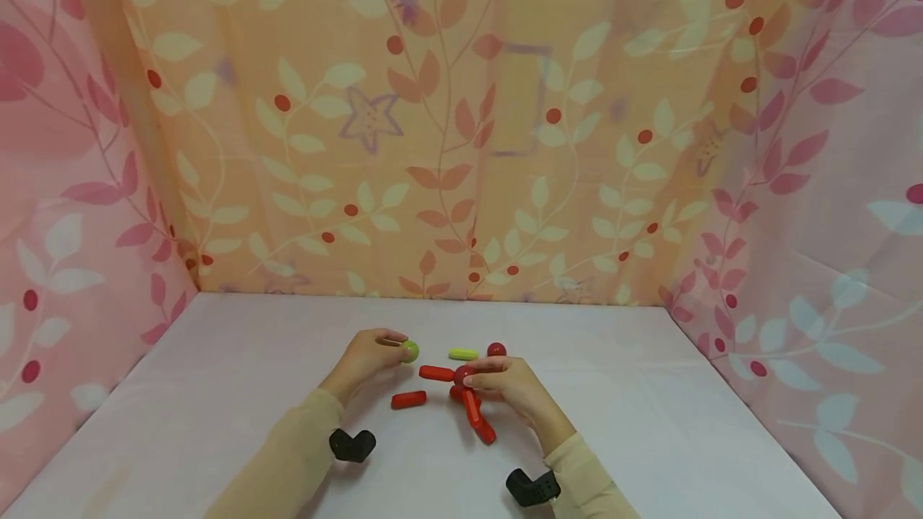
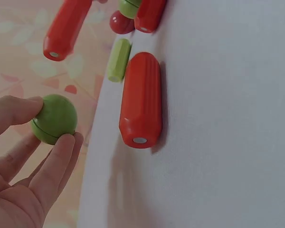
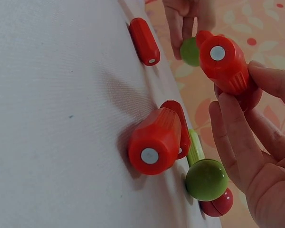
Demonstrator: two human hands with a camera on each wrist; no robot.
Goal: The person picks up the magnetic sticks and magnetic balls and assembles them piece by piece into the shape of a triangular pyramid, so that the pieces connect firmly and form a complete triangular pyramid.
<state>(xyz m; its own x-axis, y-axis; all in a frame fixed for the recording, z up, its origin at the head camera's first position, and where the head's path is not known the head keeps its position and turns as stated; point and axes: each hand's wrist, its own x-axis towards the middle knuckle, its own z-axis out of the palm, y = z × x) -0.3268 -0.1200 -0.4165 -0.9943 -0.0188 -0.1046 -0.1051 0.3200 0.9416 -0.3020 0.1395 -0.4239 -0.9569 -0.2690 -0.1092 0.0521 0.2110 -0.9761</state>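
Lying behind right hand, red ball, lime rod

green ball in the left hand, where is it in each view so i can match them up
Head: the green ball is left of centre in the lower half, at the fingertips of the left hand.
Left wrist: green ball at the left side, about mid-height.
Right wrist: green ball near the top, right of centre.
Shared landmark: the yellow-green stick, seen in all three.
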